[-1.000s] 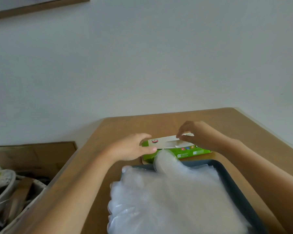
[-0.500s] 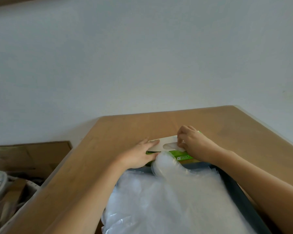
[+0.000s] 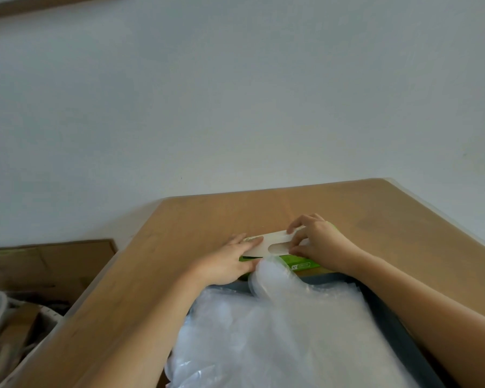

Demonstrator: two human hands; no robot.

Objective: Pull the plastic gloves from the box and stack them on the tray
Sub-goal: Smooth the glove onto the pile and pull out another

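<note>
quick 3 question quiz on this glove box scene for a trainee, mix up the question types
1. True or false: the left hand lies flat, fingers straight, on the top of the box.
2. Where is the pile of gloves already pulled out?
A. on top of the box
B. on the dark tray
C. held up in the left hand
3. Short answer: which hand has its fingers at the end of the slot in the box's top?

Key: 1 true; 2 B; 3 the right hand.
</note>
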